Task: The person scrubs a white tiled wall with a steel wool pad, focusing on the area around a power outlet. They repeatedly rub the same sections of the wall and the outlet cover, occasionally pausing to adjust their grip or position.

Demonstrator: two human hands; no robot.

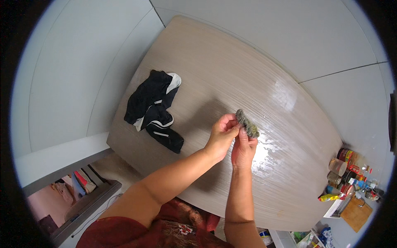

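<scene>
Between both hands, above the wet wood-grain table (211, 74), is a small mottled grey-green wad (247, 124), perhaps a scouring pad or folded cloth. My left hand (224, 133) pinches its near left side with thumb and fingers. From below, my right hand (245, 145) grips its lower end, the thumb close to the left thumb. Left of the hands, a crumpled black cloth with white trim (149, 105), seemingly a garment, lies on the table. Shiny wet patches show on the tabletop right of the hands.
Jars and bottles (338, 167) crowd the right end of the table, with a yellow packet (329, 197) beside them. Past them is a wooden cutting board (356, 214). Grey wall panels (266, 28) border the far side. Lower left, clothes (77, 183) show beyond a dark-edged ledge.
</scene>
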